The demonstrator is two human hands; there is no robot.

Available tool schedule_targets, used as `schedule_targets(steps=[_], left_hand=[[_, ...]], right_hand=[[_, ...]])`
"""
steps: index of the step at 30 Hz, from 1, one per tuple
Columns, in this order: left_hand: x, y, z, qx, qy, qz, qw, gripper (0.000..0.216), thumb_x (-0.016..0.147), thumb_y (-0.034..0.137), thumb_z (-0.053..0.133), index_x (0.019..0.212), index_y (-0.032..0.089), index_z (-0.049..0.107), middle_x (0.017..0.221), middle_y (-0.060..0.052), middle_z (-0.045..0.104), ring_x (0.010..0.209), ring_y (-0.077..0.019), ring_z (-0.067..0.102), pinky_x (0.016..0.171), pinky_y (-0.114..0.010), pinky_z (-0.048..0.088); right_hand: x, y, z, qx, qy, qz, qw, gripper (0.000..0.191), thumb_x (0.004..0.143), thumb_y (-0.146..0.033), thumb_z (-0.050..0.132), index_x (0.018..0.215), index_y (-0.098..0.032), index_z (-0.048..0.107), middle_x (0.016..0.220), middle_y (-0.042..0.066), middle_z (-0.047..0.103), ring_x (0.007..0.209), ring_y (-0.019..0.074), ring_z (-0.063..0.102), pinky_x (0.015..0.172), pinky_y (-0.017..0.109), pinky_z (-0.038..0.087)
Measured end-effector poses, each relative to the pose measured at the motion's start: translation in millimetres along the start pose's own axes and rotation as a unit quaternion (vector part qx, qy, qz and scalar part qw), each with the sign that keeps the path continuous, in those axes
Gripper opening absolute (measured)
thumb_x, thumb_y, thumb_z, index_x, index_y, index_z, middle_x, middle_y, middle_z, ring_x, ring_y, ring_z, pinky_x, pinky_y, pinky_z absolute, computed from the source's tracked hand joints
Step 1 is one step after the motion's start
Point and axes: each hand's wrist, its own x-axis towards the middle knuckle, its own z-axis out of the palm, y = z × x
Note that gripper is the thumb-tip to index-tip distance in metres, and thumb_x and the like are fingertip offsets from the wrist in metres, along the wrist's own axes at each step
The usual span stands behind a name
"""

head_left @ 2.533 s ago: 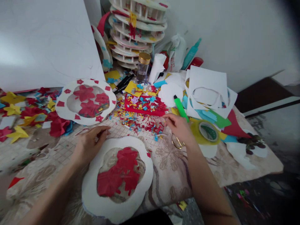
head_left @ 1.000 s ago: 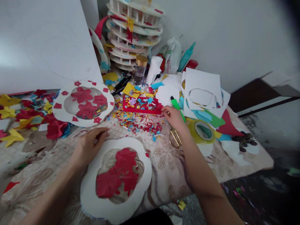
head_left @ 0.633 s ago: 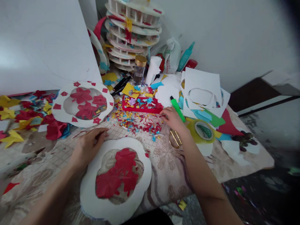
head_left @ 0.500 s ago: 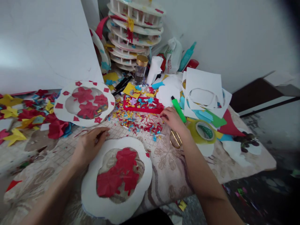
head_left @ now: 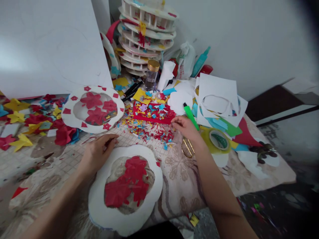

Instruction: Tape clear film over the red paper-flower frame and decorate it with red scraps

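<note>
My left hand [head_left: 99, 151] rests on the table beside the upper left rim of a white scalloped frame [head_left: 96, 199]. Its fingers are curled, thumb and fingertips close together; anything between them is too small to make out. Red paper flowers [head_left: 136, 171] sit on the clear film in the frame's middle. At the right end of a shallow red tray [head_left: 149, 118], my right hand [head_left: 184, 126] has its fingertips pinched; what they hold, if anything, is hidden. Small colored paper bits fill the tray. Gold-handled scissors [head_left: 187, 148] lie by my right wrist.
A second white frame [head_left: 67, 120] with red flowers lies at left, near folded paper stars [head_left: 21, 142]. Behind stand a tiered white structure [head_left: 147, 43] and a gold-lidded jar [head_left: 152, 74]. A green marker [head_left: 191, 117], tape roll [head_left: 219, 139] and cut white sheets [head_left: 219, 86] lie right.
The view has shifted slightly, so things appear a little further right. Both hands keep nearly the same place and pose.
</note>
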Motion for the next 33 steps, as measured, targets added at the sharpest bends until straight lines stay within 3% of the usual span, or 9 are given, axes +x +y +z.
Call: schedule_targets(steps=[6, 11, 19, 26, 33], left_hand=[[0.0, -0.4, -0.3, 0.005, 0.0, 0.002, 1.0, 0.032, 0.088, 0.038, 0.044, 0.104, 0.019, 0.064, 0.088, -0.005, 0.072, 0.074, -0.0174, 0.065, 0.067, -0.027, 0.049], [0.1, -2.1, 0.9, -0.007, 0.002, -0.002, 1.0, 0.031, 0.088, 0.038, 0.045, 0.103, 0.018, 0.064, 0.089, -0.005, 0.072, 0.073, -0.0167, 0.064, 0.066, -0.027, 0.049], [-0.2, -3.3, 0.6, -0.005, 0.003, 0.006, 1.0, 0.029, 0.088, 0.035, 0.046, 0.104, 0.019, 0.064, 0.088, -0.004, 0.072, 0.073, -0.0162, 0.065, 0.066, -0.026, 0.049], [-0.3, -2.8, 1.5, 0.0, 0.012, 0.018, 1.0, 0.027, 0.089, 0.033, 0.046, 0.103, 0.018, 0.064, 0.088, -0.004, 0.072, 0.073, -0.016, 0.065, 0.067, -0.025, 0.048], [0.1, -4.1, 2.5, -0.008, 0.016, 0.024, 1.0, 0.028, 0.089, 0.033, 0.046, 0.103, 0.018, 0.064, 0.089, -0.004, 0.072, 0.072, -0.0158, 0.065, 0.067, -0.026, 0.048]], right_hand=[[0.3, -3.7, 2.1, 0.058, 0.016, 0.017, 0.998, 0.011, 0.074, -0.028, 0.06, 0.079, -0.019, 0.056, 0.079, 0.003, 0.068, 0.07, 0.0143, 0.059, 0.066, 0.028, 0.044], [0.4, -3.6, 3.5, 0.048, 0.043, 0.023, 0.998, 0.014, 0.068, -0.029, 0.065, 0.075, -0.019, 0.057, 0.067, -0.002, 0.06, 0.061, 0.0123, 0.054, 0.06, 0.027, 0.041], [-2.0, -6.9, 6.0, 0.032, 0.027, -0.017, 0.999, 0.011, 0.073, -0.025, 0.06, 0.082, -0.02, 0.058, 0.076, 0.0, 0.063, 0.07, 0.0139, 0.058, 0.065, 0.028, 0.044], [-5.8, -8.1, 5.3, -0.061, 0.057, -0.026, 0.996, 0.011, 0.077, -0.027, 0.055, 0.084, -0.02, 0.059, 0.076, 0.001, 0.064, 0.069, 0.0149, 0.058, 0.063, 0.028, 0.045], [-7.8, -11.7, 10.1, -0.199, 0.09, -0.066, 0.974, 0.01, 0.08, -0.025, 0.052, 0.079, -0.02, 0.061, 0.073, 0.001, 0.063, 0.066, 0.0151, 0.057, 0.061, 0.027, 0.041]])
